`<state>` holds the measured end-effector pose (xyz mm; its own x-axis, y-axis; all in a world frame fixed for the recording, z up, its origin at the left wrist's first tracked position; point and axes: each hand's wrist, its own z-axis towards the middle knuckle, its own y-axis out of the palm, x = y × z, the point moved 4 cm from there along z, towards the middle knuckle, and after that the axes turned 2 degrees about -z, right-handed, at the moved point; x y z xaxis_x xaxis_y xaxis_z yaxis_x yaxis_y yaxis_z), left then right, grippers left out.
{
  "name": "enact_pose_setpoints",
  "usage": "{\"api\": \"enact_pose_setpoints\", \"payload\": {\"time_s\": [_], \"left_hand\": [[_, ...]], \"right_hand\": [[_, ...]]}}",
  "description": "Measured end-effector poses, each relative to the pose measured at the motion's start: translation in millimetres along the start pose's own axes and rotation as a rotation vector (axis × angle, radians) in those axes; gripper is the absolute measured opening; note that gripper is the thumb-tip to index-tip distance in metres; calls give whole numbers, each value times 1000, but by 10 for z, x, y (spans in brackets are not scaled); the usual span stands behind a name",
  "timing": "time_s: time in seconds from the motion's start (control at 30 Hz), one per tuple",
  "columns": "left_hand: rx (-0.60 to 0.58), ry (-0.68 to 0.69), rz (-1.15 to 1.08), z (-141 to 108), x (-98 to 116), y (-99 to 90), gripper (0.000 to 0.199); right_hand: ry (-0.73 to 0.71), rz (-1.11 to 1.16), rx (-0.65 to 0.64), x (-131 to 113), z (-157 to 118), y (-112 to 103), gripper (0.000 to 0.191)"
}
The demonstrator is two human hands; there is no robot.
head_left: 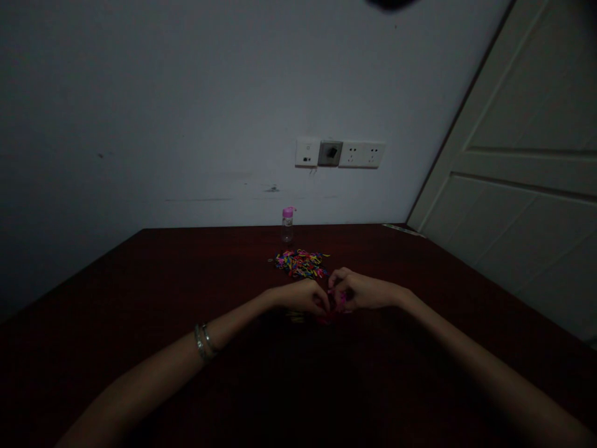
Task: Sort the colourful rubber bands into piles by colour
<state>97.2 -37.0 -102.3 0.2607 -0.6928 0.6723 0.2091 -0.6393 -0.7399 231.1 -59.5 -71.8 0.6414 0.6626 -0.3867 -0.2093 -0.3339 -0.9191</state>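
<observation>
A pile of small, many-coloured elastic bands [302, 264] lies on the dark red table, just beyond my hands. My left hand [308, 296] is closed, its fingertips pinched and pointing down at the tabletop; anything in them is too small and dark to name. Facing it, my right hand [361, 291] has its fingers curled round some pink bands [344, 301]. Only a narrow gap separates the two hands. Below the fingertips, a few red bands [326, 318] show dimly. Beside them, under my left hand, are several pale yellow bands [295, 317].
Behind the pile stands a clear bottle [287, 231] with a pink lid. The dark red table [196, 261] meets a pale wall carrying sockets and switches [339, 154]. A white panelled door [522, 155] rises on the right. The light is dim.
</observation>
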Motion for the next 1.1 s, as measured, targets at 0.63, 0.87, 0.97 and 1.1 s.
{"api": "enact_pose_setpoints", "payload": {"time_s": [0.63, 0.87, 0.97, 1.1], "left_hand": [[127, -144, -34, -334, -91, -357, 17], [121, -167, 42, -441, -97, -286, 17], [156, -187, 22, -477, -125, -322, 20], [221, -227, 25, -552, -192, -406, 19]], "right_hand": [[57, 27, 154, 184, -51, -81, 15], [-21, 37, 138, -255, 83, 82, 27], [-27, 8, 84, -347, 124, 178, 37], [-2, -36, 68, -307, 151, 241, 34]]}}
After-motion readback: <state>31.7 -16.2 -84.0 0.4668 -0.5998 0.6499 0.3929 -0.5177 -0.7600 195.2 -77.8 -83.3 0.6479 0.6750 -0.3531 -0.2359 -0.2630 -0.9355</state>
